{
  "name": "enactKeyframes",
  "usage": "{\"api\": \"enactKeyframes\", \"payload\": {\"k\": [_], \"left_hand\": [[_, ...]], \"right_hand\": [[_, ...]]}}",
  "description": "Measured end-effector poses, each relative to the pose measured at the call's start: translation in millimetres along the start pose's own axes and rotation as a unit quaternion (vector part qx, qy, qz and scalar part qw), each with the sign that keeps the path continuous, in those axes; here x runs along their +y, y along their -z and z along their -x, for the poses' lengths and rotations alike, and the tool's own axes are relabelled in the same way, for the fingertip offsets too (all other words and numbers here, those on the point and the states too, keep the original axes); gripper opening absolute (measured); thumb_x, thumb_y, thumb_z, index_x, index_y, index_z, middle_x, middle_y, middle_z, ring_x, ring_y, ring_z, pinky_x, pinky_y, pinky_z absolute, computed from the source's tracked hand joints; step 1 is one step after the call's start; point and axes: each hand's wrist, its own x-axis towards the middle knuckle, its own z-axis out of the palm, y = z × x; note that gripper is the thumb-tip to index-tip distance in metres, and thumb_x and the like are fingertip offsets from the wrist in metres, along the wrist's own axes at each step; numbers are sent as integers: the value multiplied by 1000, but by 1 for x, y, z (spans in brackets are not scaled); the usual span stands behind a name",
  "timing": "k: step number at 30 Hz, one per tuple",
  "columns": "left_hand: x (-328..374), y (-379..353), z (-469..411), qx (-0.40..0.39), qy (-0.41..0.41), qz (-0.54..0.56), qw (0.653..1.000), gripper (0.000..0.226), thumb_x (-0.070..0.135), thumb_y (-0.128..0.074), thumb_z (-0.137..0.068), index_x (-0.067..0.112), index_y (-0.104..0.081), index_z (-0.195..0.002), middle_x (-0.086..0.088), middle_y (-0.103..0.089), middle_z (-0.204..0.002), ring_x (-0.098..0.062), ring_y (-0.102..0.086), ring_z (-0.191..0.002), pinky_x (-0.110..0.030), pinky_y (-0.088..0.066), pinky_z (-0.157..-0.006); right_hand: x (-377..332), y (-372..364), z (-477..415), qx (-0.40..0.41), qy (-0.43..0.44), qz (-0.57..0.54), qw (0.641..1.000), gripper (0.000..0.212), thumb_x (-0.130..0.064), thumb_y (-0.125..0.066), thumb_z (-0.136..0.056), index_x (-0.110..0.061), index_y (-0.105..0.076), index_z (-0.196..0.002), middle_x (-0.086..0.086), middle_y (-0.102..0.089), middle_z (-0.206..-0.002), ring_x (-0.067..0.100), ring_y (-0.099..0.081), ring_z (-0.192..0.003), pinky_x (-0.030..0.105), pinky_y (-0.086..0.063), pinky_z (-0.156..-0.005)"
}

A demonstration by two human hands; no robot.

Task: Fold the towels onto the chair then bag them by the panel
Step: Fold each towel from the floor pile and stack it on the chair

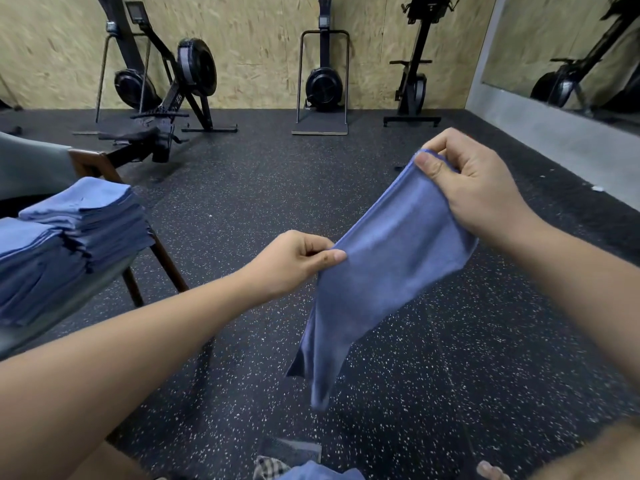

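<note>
A blue towel (374, 271) hangs in the air between my hands, over the speckled floor. My right hand (478, 188) pinches its upper corner, thumb on top. My left hand (294, 261) pinches the lower near edge, and the rest of the cloth droops down below it. At the left, two stacks of folded blue towels (76, 230) sit on a chair (90, 164) with a wooden frame and grey seat. More blue cloth (318, 472) lies at the bottom edge by my feet.
Rowing machines (166, 88) and a fan machine (323, 84) stand along the chipboard wall (249, 36) at the back. A mirror (571, 46) and a grey ledge run along the right. The black rubber floor (242, 188) stretches between the chair and the machines.
</note>
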Motion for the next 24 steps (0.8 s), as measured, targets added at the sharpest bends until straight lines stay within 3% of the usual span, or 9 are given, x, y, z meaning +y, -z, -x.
{"api": "enactKeyframes", "payload": {"k": [4,7,11,13,17,21,24], "left_hand": [[-16,18,-5,6,3,-13,1000,18,26,-68,-106,16,-81,-100,18,-66,-70,2,-51,-64,-19,-42,-63],[-24,30,-9,35,4,-37,999,10,27,-73,-103,25,-82,-99,11,-75,-80,-5,-58,-72,-29,-47,-71],[-24,35,-11,73,-8,-83,994,4,24,-81,-97,28,-83,-96,5,-70,-71,-2,-50,-65,-27,-41,-63],[-18,32,-10,69,-25,-107,992,9,22,-82,-95,30,-84,-101,4,-69,-71,-1,-49,-64,-25,-41,-62],[2,24,-6,60,-68,-182,979,12,20,-81,-95,27,-84,-104,26,-66,-66,7,-54,-61,-9,-36,-60],[17,15,0,32,-105,-197,974,13,19,-78,-95,31,-82,-100,14,-71,-71,-5,-54,-61,-15,-38,-60],[24,10,3,21,-119,-182,976,9,20,-80,-95,28,-83,-99,20,-65,-65,-1,-50,-56,-12,-34,-57]], "right_hand": [[14,4,-6,45,-22,4,999,19,-37,-62,-108,-20,-68,-103,2,-66,-89,6,-55,-82,31,-42,-79],[26,5,-11,76,-38,3,996,17,-39,-63,-107,-23,-68,-102,-10,-64,-83,2,-54,-79,35,-44,-81],[28,-5,-9,66,-41,1,997,16,-38,-64,-104,-23,-67,-99,-1,-68,-86,8,-54,-80,39,-47,-80],[20,-15,-2,15,-29,10,999,10,-34,-69,-101,-24,-68,-98,-11,-64,-76,4,-53,-73,33,-44,-73],[1,-38,17,-161,-18,13,987,21,-46,-79,-93,-35,-71,-109,-8,-53,-66,5,-47,-64,29,-39,-65],[-10,-56,30,-288,-23,24,957,46,-61,-85,-81,-43,-70,-120,-12,-49,-62,2,-45,-61,26,-36,-62],[-10,-63,34,-332,-28,41,942,36,-61,-84,-81,-41,-72,-109,-16,-60,-68,2,-52,-66,32,-43,-67]]}}
